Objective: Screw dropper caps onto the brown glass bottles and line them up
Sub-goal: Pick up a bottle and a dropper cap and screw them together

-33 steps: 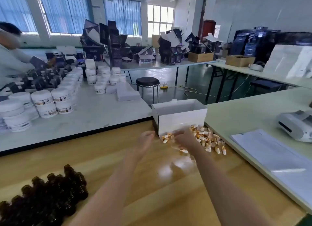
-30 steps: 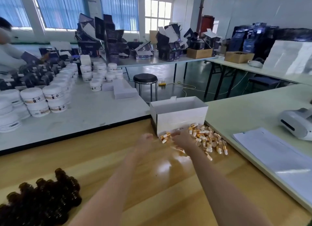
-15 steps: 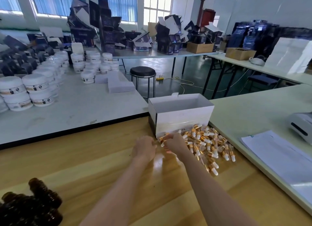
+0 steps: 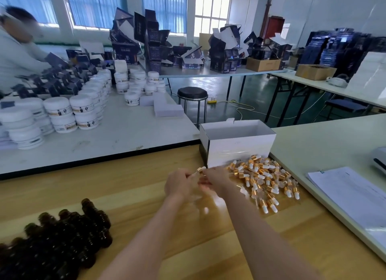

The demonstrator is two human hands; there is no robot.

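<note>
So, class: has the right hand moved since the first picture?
Yes. The right hand has shifted left along the front of the white box, from its middle towards its left corner, meeting the left hand.

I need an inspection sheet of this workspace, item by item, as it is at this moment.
Surface: wooden table, glossy.
Job's things: brown glass bottles, uncapped, clustered near left; dropper caps heaped before the white box.
Clutter: papers on the right-hand table.
Hands: left hand pinches one dropper cap; right hand meets it, grip unclear.
Cables: yellow cable on the floor near the stool.
Surroundings: white jars; another person far left.
</note>
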